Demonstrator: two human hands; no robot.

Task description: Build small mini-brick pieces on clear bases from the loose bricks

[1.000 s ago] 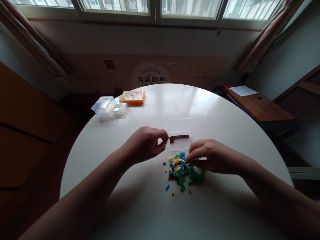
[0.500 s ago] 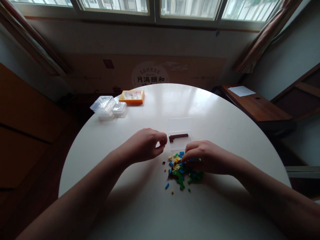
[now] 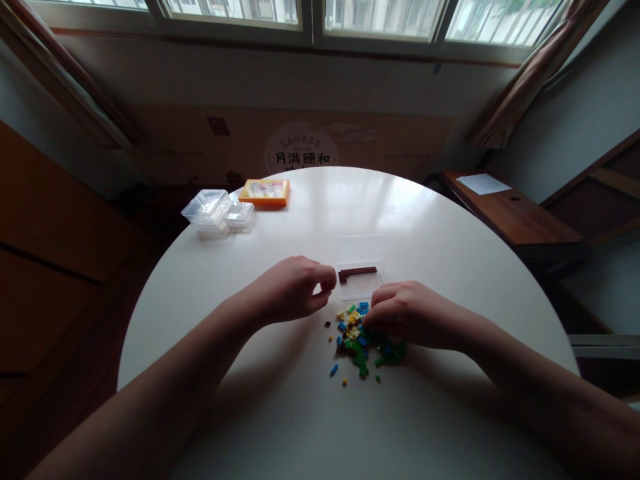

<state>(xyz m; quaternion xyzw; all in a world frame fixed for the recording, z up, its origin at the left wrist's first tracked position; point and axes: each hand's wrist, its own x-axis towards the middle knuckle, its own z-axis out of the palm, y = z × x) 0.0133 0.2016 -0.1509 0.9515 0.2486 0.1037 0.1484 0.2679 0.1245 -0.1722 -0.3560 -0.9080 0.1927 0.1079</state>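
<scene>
A loose pile of small building bricks (image 3: 356,337), in blue, green, yellow and cream, lies on the white round table (image 3: 280,413). My right hand (image 3: 405,310) reaches over the pile's right side, fingers bent together and down among the bricks; what they pinch, if anything, is hidden. Left of the pile, my left hand (image 3: 300,287) hovers with thumb and forefinger pressed together; anything between them is too small to make out. Between and beyond both hands lies an open clear plastic case (image 3: 360,290), holding dark red-brown bricks (image 3: 359,271) lined up in rows.
At the far left of the table stand clear plastic boxes (image 3: 207,207) beside an orange box (image 3: 265,193). A few stray bricks, one of them blue (image 3: 334,369), lie near the pile. A wooden desk (image 3: 520,213) with paper stands beyond the table at right.
My right fingers have drawn closer together over the pile. My left hand stays nearly still, and the view has shifted very slightly.
</scene>
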